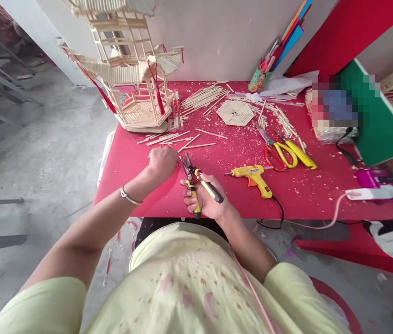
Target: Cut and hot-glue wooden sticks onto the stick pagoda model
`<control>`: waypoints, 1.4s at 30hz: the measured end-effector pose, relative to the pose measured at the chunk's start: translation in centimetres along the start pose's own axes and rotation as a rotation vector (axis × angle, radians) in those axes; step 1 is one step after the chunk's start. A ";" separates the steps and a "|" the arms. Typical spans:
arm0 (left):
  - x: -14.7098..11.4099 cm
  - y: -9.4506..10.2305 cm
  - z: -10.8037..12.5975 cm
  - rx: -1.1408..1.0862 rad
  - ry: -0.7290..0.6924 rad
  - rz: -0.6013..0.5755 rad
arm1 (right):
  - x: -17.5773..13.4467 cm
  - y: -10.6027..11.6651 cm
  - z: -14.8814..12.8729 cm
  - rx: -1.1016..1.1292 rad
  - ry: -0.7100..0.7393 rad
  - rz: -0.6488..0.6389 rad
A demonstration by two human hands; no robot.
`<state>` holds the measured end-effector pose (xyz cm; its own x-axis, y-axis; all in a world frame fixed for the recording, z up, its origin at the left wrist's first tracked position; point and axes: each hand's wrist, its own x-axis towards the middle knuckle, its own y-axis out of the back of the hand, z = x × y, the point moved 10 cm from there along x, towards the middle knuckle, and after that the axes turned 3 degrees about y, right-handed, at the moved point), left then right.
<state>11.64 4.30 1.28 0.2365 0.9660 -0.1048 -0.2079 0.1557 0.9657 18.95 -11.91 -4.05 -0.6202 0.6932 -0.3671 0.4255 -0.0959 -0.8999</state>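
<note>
Pliers [191,175] near sticks [201,145], glue gun [252,172]

Pale wall [210,41] behind red table [245,204]. Mottled grey floor [53,125]. Grey furniture [0,242] along left edge.

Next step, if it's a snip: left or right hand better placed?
Right, I'd say. The right hand grips the pliers, jaws apart and pointing forward. The left hand is curled beside the jaws, near the loose sticks; whether it holds anything is hidden.
</note>
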 end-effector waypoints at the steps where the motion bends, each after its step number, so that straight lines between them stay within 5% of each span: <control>1: 0.2 -0.2 0.4 0.059 -0.010 -0.017 | -0.1 0.0 0.1 -0.010 0.002 0.001; 5: 0.5 -0.2 0.0 0.269 -0.055 -0.066 | -0.3 0.0 0.3 -0.049 -0.002 0.011; 10: -0.6 1.9 -5.1 0.146 0.037 0.021 | -0.2 0.0 0.3 -0.144 -0.022 0.074; 14: -2.4 2.3 -6.9 -0.176 0.006 0.071 | 0.2 0.3 -0.6 -0.377 0.021 0.222; 20: -3.2 1.2 -7.0 -0.712 -0.065 0.146 | -0.4 -2.1 -5.2 -1.114 0.368 0.333; 23: -3.3 0.4 -7.4 -0.986 -0.090 0.224 | -1.0 -2.4 -5.8 -1.456 0.368 0.459; 26: -3.3 -1.4 -7.9 -1.186 -0.038 0.150 | -1.2 -2.9 -5.6 -1.637 0.406 0.513; 34: -3.7 -2.7 -8.0 -1.470 -0.063 0.055 | -0.3 -2.7 -4.4 -1.774 0.546 0.562; 42: -4.7 -1.8 -7.2 -1.373 -0.163 0.068 | -0.5 -3.0 -3.6 -1.763 0.560 0.554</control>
<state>4.05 0.99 -1.71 0.2755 0.9598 0.0532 -0.9594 0.2780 -0.0476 20.33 -9.35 -0.31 -0.1064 0.9927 -0.0562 0.7759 0.1183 0.6197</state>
